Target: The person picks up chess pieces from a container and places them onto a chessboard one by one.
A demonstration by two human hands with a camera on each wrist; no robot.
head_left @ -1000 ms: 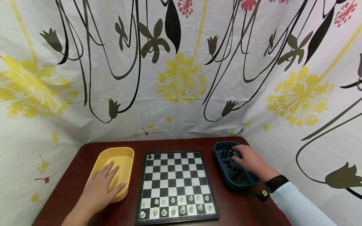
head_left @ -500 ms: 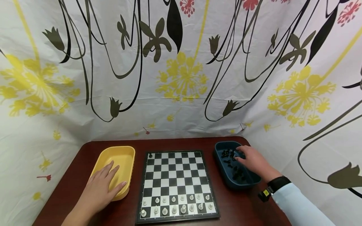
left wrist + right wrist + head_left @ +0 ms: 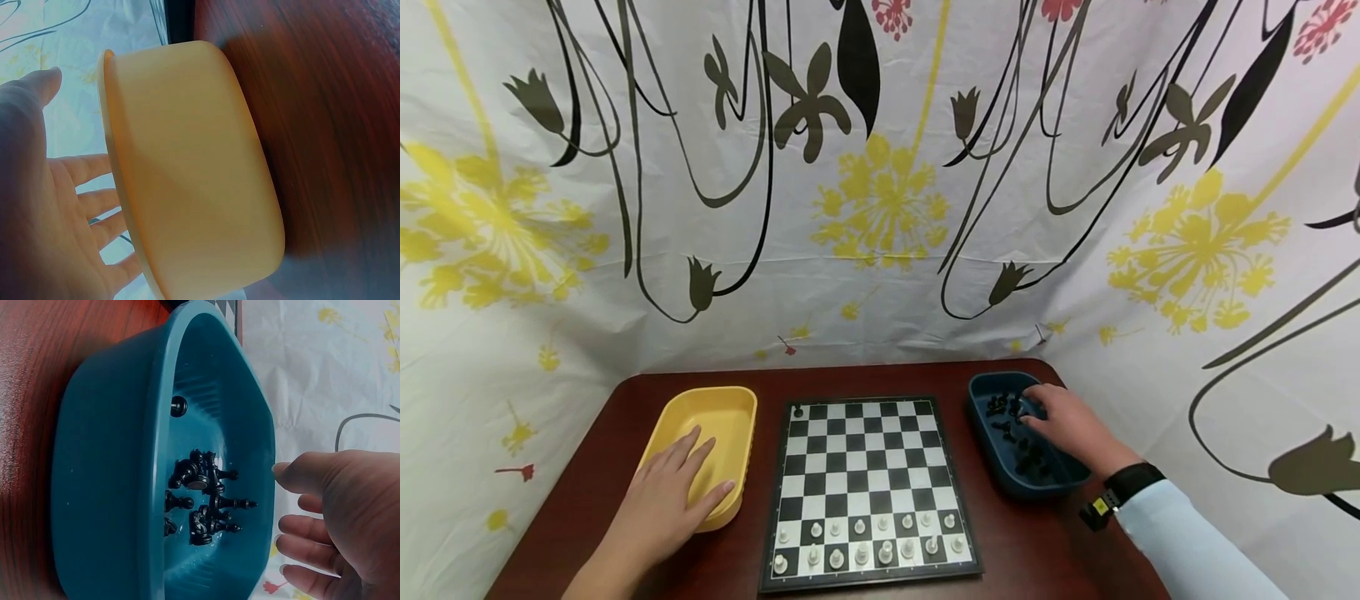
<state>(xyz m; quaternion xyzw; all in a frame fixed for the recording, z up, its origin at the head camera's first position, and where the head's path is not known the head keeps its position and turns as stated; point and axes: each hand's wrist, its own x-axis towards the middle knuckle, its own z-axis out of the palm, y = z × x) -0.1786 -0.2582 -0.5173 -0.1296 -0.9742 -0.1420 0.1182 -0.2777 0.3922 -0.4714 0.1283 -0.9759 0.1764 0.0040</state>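
My left hand (image 3: 666, 500) lies spread over the near left side of a yellow plastic tub (image 3: 732, 425). In the left wrist view its straight fingers are at the rim of the yellow tub (image 3: 194, 162). My right hand (image 3: 1071, 429) hovers over the right side of a blue plastic tub (image 3: 988, 454), fingers slightly bent and thumb apart. Several black chess pieces (image 3: 219, 503) lie jumbled inside, and nothing shows between the fingers of the right hand (image 3: 337, 519). Between the tubs lies a chessboard (image 3: 865, 458). One black chess piece (image 3: 798, 411) stands in its far left corner.
White chess pieces (image 3: 861, 552) fill the two nearest rows of the board. Everything stands on a dark red-brown table (image 3: 857, 381). A flower-printed cloth (image 3: 737, 233) hangs behind the table and along its sides. The right wrist wears a black band (image 3: 1135, 482).
My right hand has shifted very slightly right over the blue tub, and its thumb and fingers have drawn a little closer. The left hand stays put. The chess pieces on the board have not moved.
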